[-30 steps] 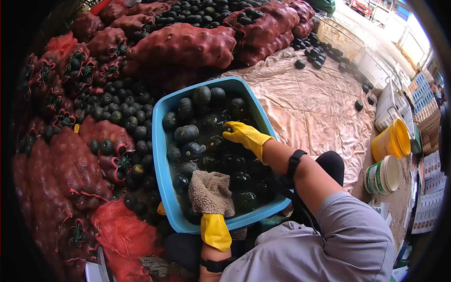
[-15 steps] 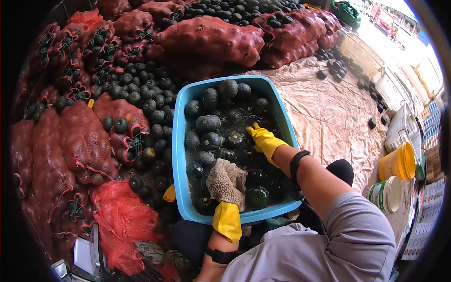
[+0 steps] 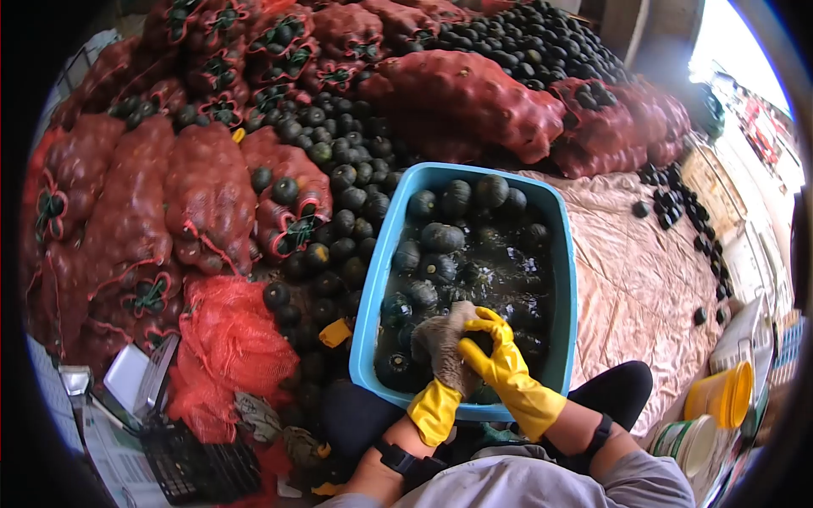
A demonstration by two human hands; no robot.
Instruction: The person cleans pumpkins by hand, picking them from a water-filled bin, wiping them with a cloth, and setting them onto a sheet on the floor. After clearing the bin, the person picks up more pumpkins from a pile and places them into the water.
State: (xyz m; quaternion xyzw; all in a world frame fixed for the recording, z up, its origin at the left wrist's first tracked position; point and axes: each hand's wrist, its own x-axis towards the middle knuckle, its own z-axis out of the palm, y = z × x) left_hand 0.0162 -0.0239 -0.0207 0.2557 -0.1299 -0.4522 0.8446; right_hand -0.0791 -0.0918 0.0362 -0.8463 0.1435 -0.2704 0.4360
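Note:
A blue tub (image 3: 570,279) of dark water holds several dark green pumpkins (image 3: 442,238), some floating, some under the surface. My left hand (image 3: 434,412), in a yellow rubber glove, is at the tub's near side with a beige fleecy cloth (image 3: 440,347) over its fingers. Close against the cloth is my right hand (image 3: 508,368), also gloved in yellow. Its thumb and fingers curl around a dark round pumpkin (image 3: 483,340), mostly hidden between the hand and the cloth.
Red mesh sacks (image 3: 207,199) full of pumpkins stand left and behind. Loose pumpkins (image 3: 343,178) lie beside the tub, near a crumpled red net (image 3: 229,330). A tan sheet (image 3: 622,262) covers the floor at right, with a yellow bucket (image 3: 720,396) and a white bucket (image 3: 684,442).
My right hand has come out of the water and back toward me, meeting the cloth in my left hand. The camera view has shifted, so the tub appears farther right and lower.

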